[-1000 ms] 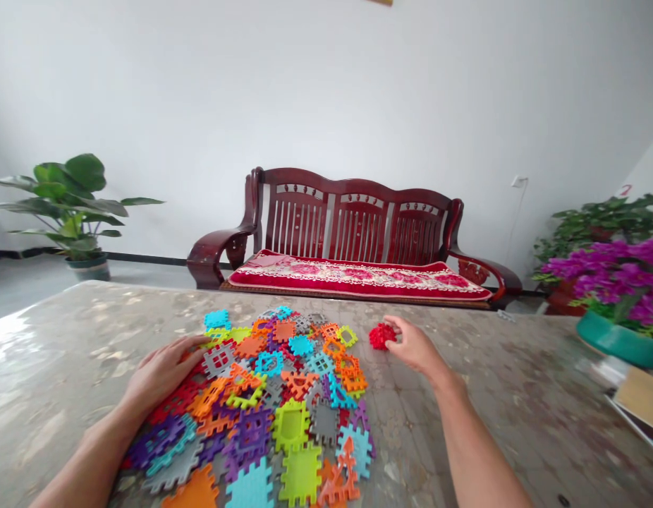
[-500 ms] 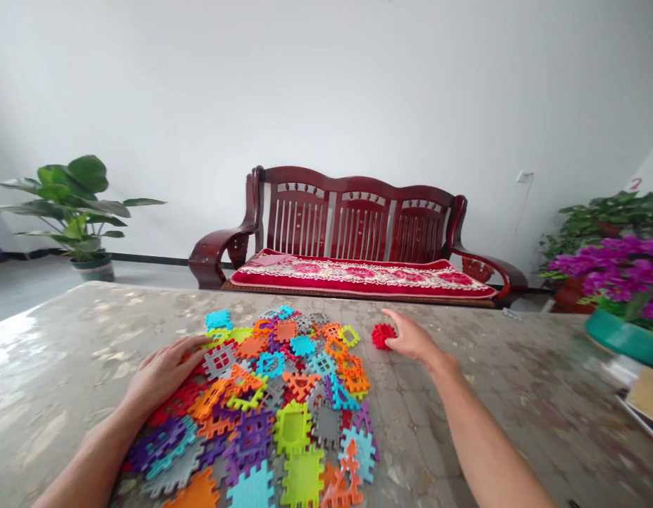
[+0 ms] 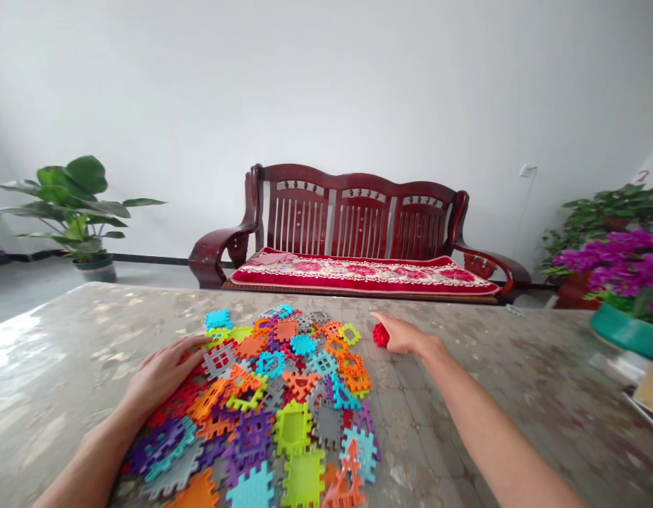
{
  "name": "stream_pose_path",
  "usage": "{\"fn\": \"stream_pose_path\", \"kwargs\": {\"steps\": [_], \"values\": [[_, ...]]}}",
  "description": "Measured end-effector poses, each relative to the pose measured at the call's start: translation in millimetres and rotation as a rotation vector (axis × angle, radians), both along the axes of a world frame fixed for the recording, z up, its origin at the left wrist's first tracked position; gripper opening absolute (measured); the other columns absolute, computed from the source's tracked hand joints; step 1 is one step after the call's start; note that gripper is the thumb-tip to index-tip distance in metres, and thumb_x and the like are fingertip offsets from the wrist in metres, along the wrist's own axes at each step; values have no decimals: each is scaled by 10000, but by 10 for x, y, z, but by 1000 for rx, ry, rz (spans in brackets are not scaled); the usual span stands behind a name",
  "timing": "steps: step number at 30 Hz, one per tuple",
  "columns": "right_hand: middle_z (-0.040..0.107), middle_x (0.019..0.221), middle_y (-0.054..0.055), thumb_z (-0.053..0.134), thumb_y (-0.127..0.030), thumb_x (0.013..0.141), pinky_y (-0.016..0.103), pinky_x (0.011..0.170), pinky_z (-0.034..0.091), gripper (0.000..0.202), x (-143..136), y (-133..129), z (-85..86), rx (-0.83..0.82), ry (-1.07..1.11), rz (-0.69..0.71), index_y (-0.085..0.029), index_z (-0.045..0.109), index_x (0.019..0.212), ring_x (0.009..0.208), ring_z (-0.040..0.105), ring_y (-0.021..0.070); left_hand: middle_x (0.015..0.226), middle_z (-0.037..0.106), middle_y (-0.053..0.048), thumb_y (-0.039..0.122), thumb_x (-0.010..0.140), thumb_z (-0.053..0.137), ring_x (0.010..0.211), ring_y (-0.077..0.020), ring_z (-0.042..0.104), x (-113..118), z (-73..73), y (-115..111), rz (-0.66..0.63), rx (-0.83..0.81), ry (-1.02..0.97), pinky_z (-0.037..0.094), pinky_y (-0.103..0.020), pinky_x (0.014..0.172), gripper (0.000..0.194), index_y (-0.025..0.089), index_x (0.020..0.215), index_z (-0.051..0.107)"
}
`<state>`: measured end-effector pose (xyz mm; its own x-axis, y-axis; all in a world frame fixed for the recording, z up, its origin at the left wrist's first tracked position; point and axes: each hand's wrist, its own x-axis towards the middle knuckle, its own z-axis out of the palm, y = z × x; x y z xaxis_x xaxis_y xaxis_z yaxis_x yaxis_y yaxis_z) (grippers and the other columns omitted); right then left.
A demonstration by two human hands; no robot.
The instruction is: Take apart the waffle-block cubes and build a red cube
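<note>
A heap of toothed interlocking plastic tiles (image 3: 293, 427) in orange, purple, blue, lime, grey and red covers the table in front of me. My left hand (image 3: 165, 370) rests flat along the heap's left side, fingers stretched out and touching tiles near a grey one with a window cutout (image 3: 219, 360). To the right of the heap, a small red toothed block (image 3: 380, 335) is in the grasp of my right hand (image 3: 403, 335). The index finger reaches over the block's top, and the palm side hides part of it.
The patterned tabletop (image 3: 496, 374) extends around the heap. A flower pot (image 3: 630, 331) with purple blooms and a small box (image 3: 651, 391) are at the right. Beyond the table stand a wooden bench (image 3: 361, 219) and a potted plant (image 3: 94, 268).
My right hand has closed in around the red block, turning so that it covers more of the block's right side. My left hand and the heap have stayed put.
</note>
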<state>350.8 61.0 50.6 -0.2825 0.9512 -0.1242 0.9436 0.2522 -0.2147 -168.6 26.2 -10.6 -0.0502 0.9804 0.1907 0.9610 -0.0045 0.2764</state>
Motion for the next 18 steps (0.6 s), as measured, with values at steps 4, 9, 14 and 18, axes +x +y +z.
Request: {"fn": "stream_pose_path", "kwargs": {"steps": [4, 9, 14, 18], "values": [[410, 1507, 134, 603, -45, 593, 418, 1100, 346, 976, -31, 50, -20, -13, -15, 4, -216, 309, 1508, 1364, 401, 311, 1333, 632, 4, 450, 896, 352, 1203, -221, 586, -23, -11, 6, -44, 6, -29, 404, -331, 1037, 480, 273, 1258, 612], [423, 1497, 121, 628, -67, 547, 426, 1069, 380, 1010, -55, 92, -28, -35, -7, -3, -249, 335, 1497, 1345, 422, 321, 1334, 631, -3, 451, 894, 352, 1208, -222, 581, -19, -6, 6, -40, -3, -43, 397, -335, 1045, 479, 268, 1257, 606], [463, 1461, 124, 650, -125, 536, 385, 1052, 397, 1011, -46, 99, -22, -19, 41, 38, -215, 336, 1493, 1307, 458, 307, 1348, 619, -16, 466, 899, 332, 1223, -228, 570, -16, -5, 6, -49, -18, -50, 385, -353, 1057, 501, 260, 1276, 590], [501, 1415, 135, 619, -97, 551, 381, 1037, 405, 961, -47, 125, -37, -13, 23, 60, -202, 373, 1473, 1275, 486, 299, 1347, 620, -13, 481, 895, 329, 1225, -226, 570, -18, -8, 7, -46, -11, -45, 381, -350, 1060, 509, 266, 1277, 588]]}}
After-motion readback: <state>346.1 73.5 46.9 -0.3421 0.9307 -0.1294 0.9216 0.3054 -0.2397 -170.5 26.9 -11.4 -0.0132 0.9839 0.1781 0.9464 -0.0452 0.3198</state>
